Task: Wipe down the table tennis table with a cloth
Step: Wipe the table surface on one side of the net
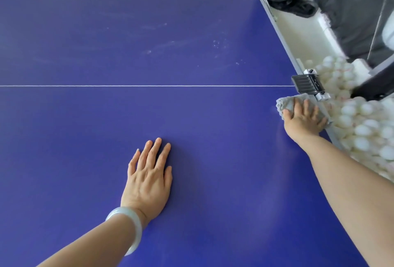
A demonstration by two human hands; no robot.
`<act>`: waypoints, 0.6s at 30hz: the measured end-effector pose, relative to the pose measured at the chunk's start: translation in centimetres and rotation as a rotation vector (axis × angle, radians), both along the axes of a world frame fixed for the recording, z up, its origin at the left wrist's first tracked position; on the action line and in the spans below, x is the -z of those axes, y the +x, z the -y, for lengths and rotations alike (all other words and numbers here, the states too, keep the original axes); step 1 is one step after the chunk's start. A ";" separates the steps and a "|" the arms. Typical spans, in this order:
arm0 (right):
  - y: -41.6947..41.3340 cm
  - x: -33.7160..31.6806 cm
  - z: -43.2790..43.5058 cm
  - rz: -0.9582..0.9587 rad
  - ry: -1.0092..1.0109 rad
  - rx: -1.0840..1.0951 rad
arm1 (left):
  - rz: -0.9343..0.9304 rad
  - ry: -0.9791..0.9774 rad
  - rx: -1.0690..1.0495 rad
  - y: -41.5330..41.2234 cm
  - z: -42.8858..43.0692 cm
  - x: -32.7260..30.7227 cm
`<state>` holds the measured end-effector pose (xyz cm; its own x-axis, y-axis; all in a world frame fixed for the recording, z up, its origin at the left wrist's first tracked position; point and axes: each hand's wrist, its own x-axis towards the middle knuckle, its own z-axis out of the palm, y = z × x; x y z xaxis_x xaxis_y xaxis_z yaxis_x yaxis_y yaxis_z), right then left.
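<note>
Blue table top (pixel 191 21) fills the head view, crossed by a thin white line (pixel 149 86). On my side of that line and well apart from it, my left hand (pixel 149 177) lies flat on the bare blue, fingers straight and a little spread, holding nothing. A pale bangle (pixel 130 224) sits on that wrist.

Just on my side of the line's right end, at the table's edge, my right hand (pixel 304 121) presses down on the grey cloth (pixel 284 103), fingers stretched over it rather than curled round it. The cloth is bunched under my palm, touching the table top and lapping over the edge.

A black clamp (pixel 307 84) sits at the line's right end, just beyond the cloth. Past the line's right end, off the table, white balls (pixel 366 121) lie heaped. On the far side of the line, faint whitish smudges (pixel 217 45) mark the blue.
</note>
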<state>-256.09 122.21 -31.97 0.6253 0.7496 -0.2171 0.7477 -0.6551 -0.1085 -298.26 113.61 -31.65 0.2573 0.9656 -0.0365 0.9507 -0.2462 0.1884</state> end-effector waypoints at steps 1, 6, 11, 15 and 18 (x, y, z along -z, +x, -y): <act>-1.0 -0.1 0.2 -0.011 -0.002 0.012 | -0.005 0.003 0.003 0.0 0.0 0.1; -9.0 0.2 3.3 0.009 0.065 -0.256 | -0.077 -0.009 0.030 0.3 0.0 0.1; -8.5 0.3 5.5 0.004 0.032 -0.493 | -0.052 0.067 0.229 4.6 2.4 -1.8; -1.7 0.0 6.7 -0.010 -0.002 -0.400 | 0.042 0.020 0.537 12.9 7.1 -1.5; 1.9 -0.1 9.1 -0.002 -0.049 -0.267 | -0.041 -0.045 0.496 14.9 7.8 -0.1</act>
